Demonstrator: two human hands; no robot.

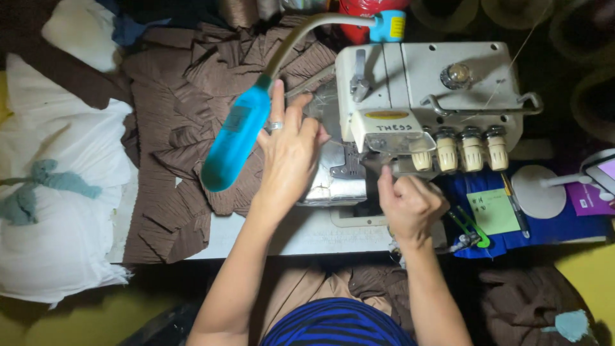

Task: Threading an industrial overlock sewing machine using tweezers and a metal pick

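View from above of a person seated at a cream-white overlock sewing machine (435, 96) set on a pale table (301, 237). The left hand (289, 150), a ring on one finger, lies flat with its fingers stretched forward over the metal bed of the machine, fingertips reaching toward the presser-foot area; it grips nothing. The right hand (410, 204) is curled just in front of the machine, thumb and forefinger pinched together at the lower front edge below the row of cream tension dials (459, 152); what it pinches is too small to tell. A bright blue gooseneck lamp (236, 138) hangs tilted over the left wrist. Pleated brown fabric (192, 128) is heaped on the table to the left of the machine, well spread behind and beside the left hand. Further left lies white cloth (57, 192). To the right, a green note pad (493, 210) rests on blue cloth (544, 224), with green-handled snips (471, 227) just beside the right wrist.
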